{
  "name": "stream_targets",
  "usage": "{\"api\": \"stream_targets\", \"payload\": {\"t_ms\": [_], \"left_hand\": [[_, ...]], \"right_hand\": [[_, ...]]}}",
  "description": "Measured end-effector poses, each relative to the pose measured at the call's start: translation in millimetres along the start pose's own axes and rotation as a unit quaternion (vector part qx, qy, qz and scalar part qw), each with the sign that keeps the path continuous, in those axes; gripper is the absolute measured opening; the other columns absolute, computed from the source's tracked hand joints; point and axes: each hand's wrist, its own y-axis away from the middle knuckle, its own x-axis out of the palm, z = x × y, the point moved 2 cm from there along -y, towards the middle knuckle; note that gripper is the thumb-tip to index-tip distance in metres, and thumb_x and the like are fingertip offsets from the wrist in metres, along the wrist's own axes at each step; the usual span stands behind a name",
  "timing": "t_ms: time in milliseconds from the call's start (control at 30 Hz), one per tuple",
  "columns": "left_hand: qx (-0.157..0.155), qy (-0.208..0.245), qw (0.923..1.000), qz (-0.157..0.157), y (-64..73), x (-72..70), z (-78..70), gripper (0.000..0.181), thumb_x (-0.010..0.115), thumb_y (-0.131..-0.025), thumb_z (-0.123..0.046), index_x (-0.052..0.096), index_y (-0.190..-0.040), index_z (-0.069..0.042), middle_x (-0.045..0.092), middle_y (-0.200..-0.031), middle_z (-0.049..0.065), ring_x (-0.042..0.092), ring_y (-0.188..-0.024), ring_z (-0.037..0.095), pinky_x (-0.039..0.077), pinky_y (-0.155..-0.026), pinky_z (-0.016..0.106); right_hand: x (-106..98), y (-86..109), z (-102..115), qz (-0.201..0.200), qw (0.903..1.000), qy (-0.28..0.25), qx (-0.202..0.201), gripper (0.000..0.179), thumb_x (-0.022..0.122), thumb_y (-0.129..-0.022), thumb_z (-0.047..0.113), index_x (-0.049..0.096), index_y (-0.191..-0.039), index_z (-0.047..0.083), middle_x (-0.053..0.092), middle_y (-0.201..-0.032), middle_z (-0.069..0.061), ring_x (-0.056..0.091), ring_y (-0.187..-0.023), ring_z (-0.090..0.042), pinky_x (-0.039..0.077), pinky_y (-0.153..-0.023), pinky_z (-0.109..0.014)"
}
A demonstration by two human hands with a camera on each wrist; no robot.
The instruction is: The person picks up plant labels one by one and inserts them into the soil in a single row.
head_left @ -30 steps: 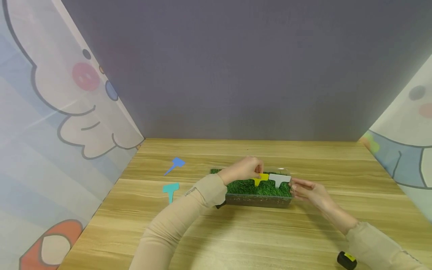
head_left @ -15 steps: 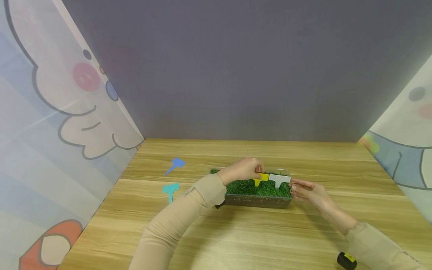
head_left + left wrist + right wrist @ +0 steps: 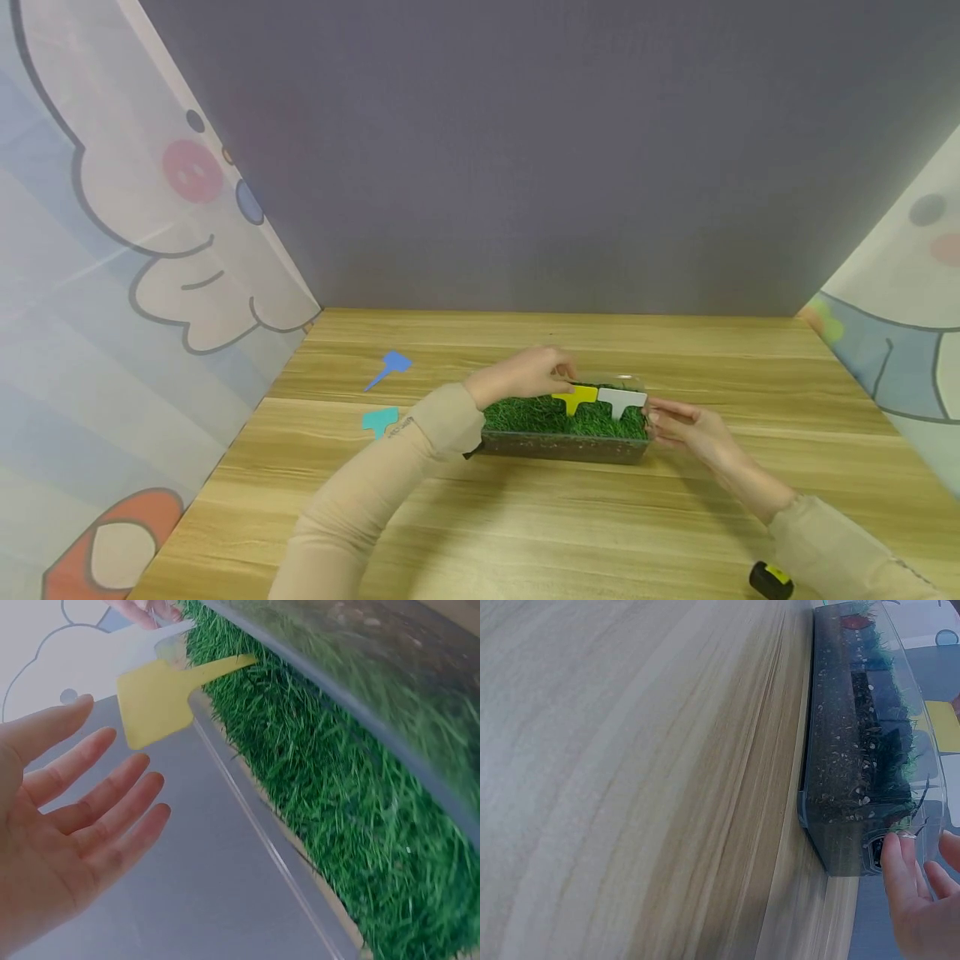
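Note:
A yellow plant label point(image 3: 576, 399) stands in the green grass point(image 3: 315, 802) of a clear rectangular planter box point(image 3: 562, 448). My left hand point(image 3: 536, 373) is just left of its head; in the left wrist view, the fingers are spread and hold nothing, with a gap between them and the label. A white plant label point(image 3: 622, 400) stands upright at the right end of the grass. My right hand point(image 3: 693, 429) touches the box's right end; the right wrist view has its fingertips point(image 3: 892, 847) against the end wall, near the rim.
On the wooden table point(image 3: 585, 533) at the left lie a blue plant label point(image 3: 392, 365) and a teal plant label point(image 3: 381, 419), partly covered by my left sleeve. A small black cylinder point(image 3: 771, 579) lies at the front right. A grey panel point(image 3: 495, 167) rises behind the table.
My left hand has let go of the yellow plant label and moved slightly left, uncovering its whole head. The label stays upright in the grass. My right hand keeps its place.

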Motion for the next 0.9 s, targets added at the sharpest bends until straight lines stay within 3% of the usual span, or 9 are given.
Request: {"api": "stream_targets", "payload": {"t_ms": [300,533,567,700,767,900], "left_hand": [[-0.001,0.003,0.9999,-0.016,21.2,-7.9,8.2,0.030,0.054,-0.088,-0.028,0.059,-0.112,-0.010,0.055,-0.116,0.002,0.051,-0.106,0.015,0.041,-0.091,0.026],[0.006,0.007,0.9989,-0.046,40.7,-14.8,18.1,0.030,0.056,-0.087,-0.024,0.058,-0.112,-0.008,0.056,-0.115,0.005,0.052,-0.106,0.019,0.041,-0.091,0.028],[0.003,0.006,0.9988,-0.049,44.0,-15.9,19.5,0.030,0.056,-0.087,-0.024,0.058,-0.112,-0.008,0.055,-0.115,0.004,0.052,-0.106,0.019,0.041,-0.091,0.028],[-0.006,0.005,0.9982,-0.059,58.9,-20.8,25.7,0.032,0.056,-0.087,-0.026,0.057,-0.113,-0.008,0.055,-0.114,0.005,0.052,-0.102,0.017,0.042,-0.089,0.029],[-0.004,0.010,0.9977,-0.067,66.5,-23.0,30.2,0.032,0.057,-0.087,-0.025,0.057,-0.113,-0.007,0.055,-0.113,0.006,0.053,-0.102,0.019,0.042,-0.089,0.030],[-0.008,0.017,0.9963,-0.084,82.0,-27.9,39.0,0.030,0.057,-0.087,-0.023,0.058,-0.112,-0.007,0.056,-0.111,0.006,0.053,-0.101,0.021,0.043,-0.088,0.033]], "right_hand": [[1,0.6,1,0.002,1.0000,-0.004,-0.004,0.061,0.058,-0.086,0.020,0.029,-0.131,-0.010,0.053,-0.119,-0.014,0.062,-0.088,-0.009,0.047,-0.083,-0.030],[-2,-0.9,-4,0.020,0.9995,-0.014,-0.022,0.058,0.058,-0.086,0.019,0.033,-0.130,-0.009,0.054,-0.119,-0.013,0.061,-0.089,-0.009,0.047,-0.082,-0.029],[-4,-2.3,-6,0.022,0.9994,-0.017,-0.019,0.054,0.059,-0.085,0.021,0.038,-0.130,-0.002,0.056,-0.117,-0.010,0.061,-0.089,-0.009,0.047,-0.082,-0.028],[-11,-10.5,-19,0.027,0.9993,-0.021,-0.014,0.061,0.065,-0.079,0.032,0.043,-0.129,0.005,0.059,-0.113,-0.002,0.061,-0.091,-0.010,0.047,-0.082,-0.028],[-11,-10.7,-19,0.029,0.9992,-0.023,-0.017,0.061,0.065,-0.080,0.031,0.042,-0.130,0.005,0.060,-0.111,0.000,0.061,-0.091,-0.010,0.047,-0.082,-0.028],[-3,-0.6,-4,0.023,0.9995,-0.001,-0.023,0.059,0.057,-0.087,0.020,0.030,-0.132,-0.009,0.056,-0.117,-0.011,0.061,-0.090,-0.009,0.047,-0.082,-0.028]]}}
